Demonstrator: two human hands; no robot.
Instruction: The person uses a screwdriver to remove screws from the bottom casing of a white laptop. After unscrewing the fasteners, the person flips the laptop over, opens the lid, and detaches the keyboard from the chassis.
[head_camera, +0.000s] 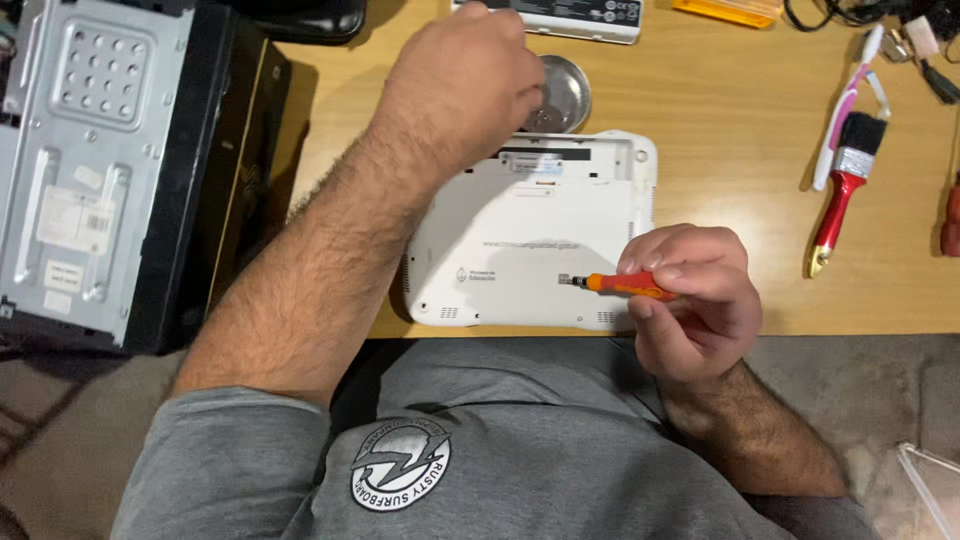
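My right hand (690, 300) pinches a slim orange screwdriver (620, 284), its metal tip hovering over the smooth white plastic netbook (520, 250) lying base-up between my 2 hands. My left hand (460, 85) curls over the shiny round steel dish (570, 95); I cannot tell what it holds. Risk: I could knock that dish and scatter its contents across the wooden counter (740, 160).

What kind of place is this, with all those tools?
Probably a home repair desk for electronics. A white laptop lies upside down on the wooden table, the right hand holds an orange screwdriver, and an opened metal computer case sits alongside.
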